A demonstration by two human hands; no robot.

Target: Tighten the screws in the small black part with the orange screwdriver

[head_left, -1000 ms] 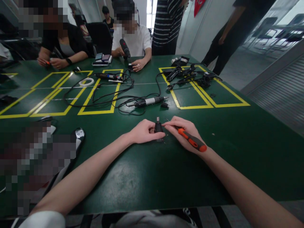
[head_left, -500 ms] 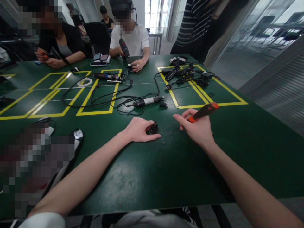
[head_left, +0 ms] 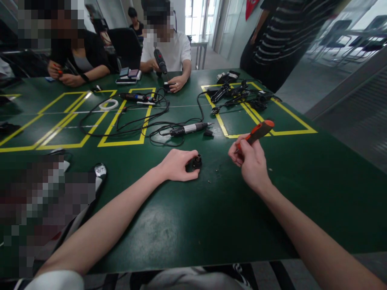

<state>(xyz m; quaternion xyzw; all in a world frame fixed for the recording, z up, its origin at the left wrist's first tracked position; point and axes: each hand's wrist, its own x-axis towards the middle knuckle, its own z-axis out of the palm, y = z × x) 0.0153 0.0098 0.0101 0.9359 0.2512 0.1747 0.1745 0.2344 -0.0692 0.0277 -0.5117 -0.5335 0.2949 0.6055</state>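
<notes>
My left hand (head_left: 179, 165) rests on the green table, its thumb and fingers closed around a small black round part (head_left: 197, 163) with a short metal tube standing up from it. To its right, my right hand (head_left: 253, 165) is raised a little above the tabletop. It grips a screwdriver (head_left: 260, 131) with an orange and dark handle, which tilts up and to the right; my fingers hide its shaft and tip. A tiny screw-like piece (head_left: 209, 181) and another small bit (head_left: 216, 170) lie between the hands.
A grey and black electric screwdriver (head_left: 189, 129) with its cable lies ahead, beside a small black piece (head_left: 208, 133). Tangled black cables (head_left: 236, 94) sit at the back right. Across the table a co-worker holds a power drill (head_left: 160, 60). Yellow tape marks several rectangles.
My right hand has turned and its fingers have closed more around the screwdriver, whose handle has risen slightly. My left fingers have drawn in at the black part. A standing person has moved right.
</notes>
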